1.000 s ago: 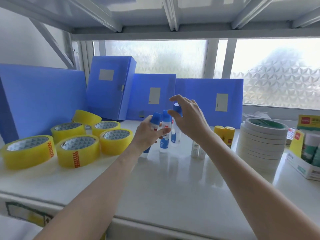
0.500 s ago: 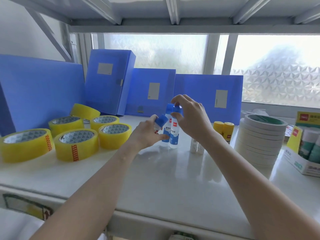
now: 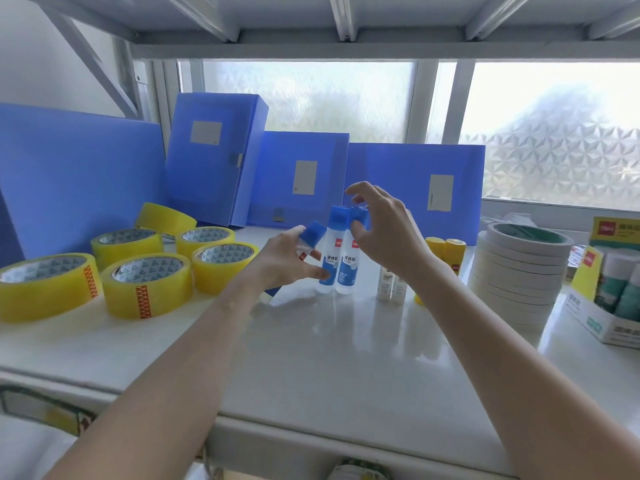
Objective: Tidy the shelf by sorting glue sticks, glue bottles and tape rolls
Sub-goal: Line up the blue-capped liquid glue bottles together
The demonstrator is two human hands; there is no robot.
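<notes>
- White shelf top (image 3: 346, 358) under a steel-framed upper deck, frosted window behind; blue file boxes (image 3: 214, 157) lined the back edge.
- Head view, sorted groups: yellow tape rolls (image 3: 145, 289) clustered at the left; a stack of white tape rolls (image 3: 519, 271) stood at the right, with a carton of glue sticks (image 3: 609, 296) just beyond it.
- Head view, your left hand (image 3: 284, 263): fingers curled round a tilted glue bottle (image 3: 311, 237), blue cap up and leaning right, toward the standing pair. Its lower end was hidden behind your hand.
- Head view, your right hand (image 3: 384, 237): fingers and thumb pinched at the blue cap of the right standing glue bottle (image 3: 348, 268); how firmly, you could not tell from this angle.
- Second standing glue bottle (image 3: 330, 258) stood upright, touching its neighbour on the left side.
- Key relation: the tilted bottle lay just left of the standing pair, long axis slanted against their vertical axes. Your left hand was the nearer one to the open slot on the pair's left.
- Judgement: the coming move likely required you to bring the tilted bottle upright and set it beside the pair; the risk was knocking them over.
- Small pale tubes (image 3: 389, 289) and yellow glue sticks (image 3: 450, 251) stood right of the bottles, behind your right wrist.
</notes>
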